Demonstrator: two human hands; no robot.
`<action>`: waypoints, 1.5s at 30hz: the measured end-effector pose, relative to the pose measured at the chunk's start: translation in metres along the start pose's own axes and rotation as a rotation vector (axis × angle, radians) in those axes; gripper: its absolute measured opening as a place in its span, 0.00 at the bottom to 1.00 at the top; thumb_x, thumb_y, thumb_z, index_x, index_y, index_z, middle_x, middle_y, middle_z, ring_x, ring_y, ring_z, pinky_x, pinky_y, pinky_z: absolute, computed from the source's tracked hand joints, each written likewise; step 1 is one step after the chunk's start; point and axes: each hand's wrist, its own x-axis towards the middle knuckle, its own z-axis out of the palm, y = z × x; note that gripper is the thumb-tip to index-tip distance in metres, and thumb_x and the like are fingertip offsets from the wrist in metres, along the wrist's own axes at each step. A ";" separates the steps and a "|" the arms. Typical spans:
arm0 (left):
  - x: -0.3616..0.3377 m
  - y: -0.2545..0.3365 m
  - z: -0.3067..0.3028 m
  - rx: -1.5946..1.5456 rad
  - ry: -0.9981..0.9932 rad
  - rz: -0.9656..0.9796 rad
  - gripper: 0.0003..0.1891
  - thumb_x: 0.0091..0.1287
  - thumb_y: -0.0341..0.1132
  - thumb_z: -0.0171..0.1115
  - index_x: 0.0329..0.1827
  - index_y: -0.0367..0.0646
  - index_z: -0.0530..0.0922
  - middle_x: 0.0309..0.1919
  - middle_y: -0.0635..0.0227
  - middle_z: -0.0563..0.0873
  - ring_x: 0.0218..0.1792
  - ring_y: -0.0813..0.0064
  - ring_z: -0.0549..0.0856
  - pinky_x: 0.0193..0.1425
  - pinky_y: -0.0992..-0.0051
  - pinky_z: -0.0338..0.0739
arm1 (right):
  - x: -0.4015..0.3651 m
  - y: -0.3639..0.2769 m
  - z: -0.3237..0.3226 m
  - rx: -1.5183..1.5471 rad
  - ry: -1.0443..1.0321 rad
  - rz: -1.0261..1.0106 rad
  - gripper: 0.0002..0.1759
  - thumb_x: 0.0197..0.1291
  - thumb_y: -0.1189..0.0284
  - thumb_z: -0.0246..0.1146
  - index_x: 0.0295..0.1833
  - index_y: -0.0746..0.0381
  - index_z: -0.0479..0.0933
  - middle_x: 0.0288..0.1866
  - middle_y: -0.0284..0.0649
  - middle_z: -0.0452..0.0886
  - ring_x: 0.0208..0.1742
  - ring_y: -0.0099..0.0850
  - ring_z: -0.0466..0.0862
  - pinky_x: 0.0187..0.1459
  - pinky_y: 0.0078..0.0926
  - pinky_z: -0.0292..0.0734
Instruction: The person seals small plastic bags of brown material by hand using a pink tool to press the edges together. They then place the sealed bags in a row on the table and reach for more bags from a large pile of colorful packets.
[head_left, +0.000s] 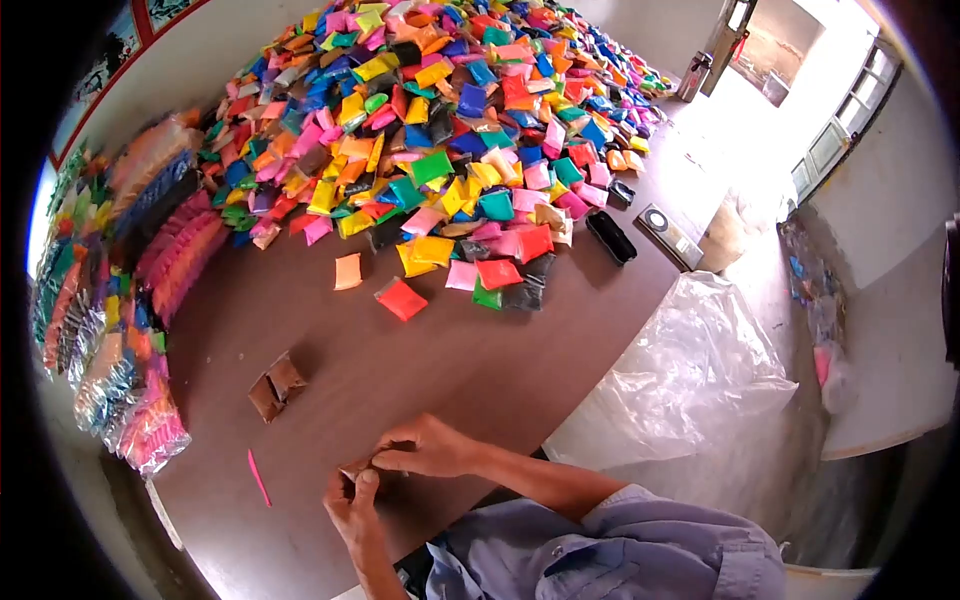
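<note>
Near the table's front edge, my left hand (354, 503) and my right hand (426, 447) meet, fingers pinched on a small brown packet (356, 468) between them. My fingers cover most of it. Two brown packets (278, 385) lie side by side on the brown table (440, 360), up and to the left of my hands. A thin pink stick (259, 477) rests to the left of my left hand.
A large heap of colourful packets (430, 165) covers the table's far part. Stacked packets (150, 400) line its left edge. A black tray (611, 237) and a scale (669, 237) sit at the right edge, with clear plastic (680, 370) beyond the table's right side.
</note>
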 end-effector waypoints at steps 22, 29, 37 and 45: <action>-0.002 -0.003 -0.013 0.026 0.065 -0.075 0.07 0.71 0.33 0.70 0.42 0.37 0.85 0.33 0.77 0.84 0.35 0.83 0.78 0.42 0.78 0.72 | -0.005 -0.015 -0.007 0.055 -0.005 0.035 0.12 0.73 0.65 0.72 0.53 0.62 0.90 0.41 0.34 0.92 0.42 0.20 0.86 0.46 0.25 0.83; -0.012 -0.001 0.000 -0.093 0.070 -0.212 0.08 0.74 0.36 0.72 0.42 0.40 0.85 0.38 0.78 0.86 0.39 0.86 0.79 0.44 0.78 0.72 | -0.003 0.002 -0.007 0.208 0.052 0.101 0.10 0.75 0.69 0.70 0.48 0.66 0.90 0.38 0.31 0.88 0.40 0.18 0.83 0.42 0.23 0.81; -0.015 -0.007 -0.011 -0.119 0.058 -0.063 0.14 0.75 0.38 0.72 0.51 0.34 0.89 0.34 0.77 0.85 0.37 0.85 0.81 0.43 0.80 0.74 | -0.005 -0.005 0.001 0.208 -0.063 0.037 0.10 0.72 0.70 0.73 0.51 0.66 0.89 0.38 0.28 0.87 0.39 0.15 0.81 0.42 0.21 0.79; -0.010 0.006 -0.010 -0.009 -0.011 -0.160 0.14 0.74 0.38 0.75 0.53 0.35 0.89 0.35 0.75 0.88 0.37 0.85 0.81 0.44 0.80 0.77 | -0.006 -0.010 0.007 0.038 -0.011 0.114 0.08 0.72 0.74 0.70 0.49 0.68 0.88 0.35 0.32 0.88 0.37 0.19 0.85 0.40 0.22 0.80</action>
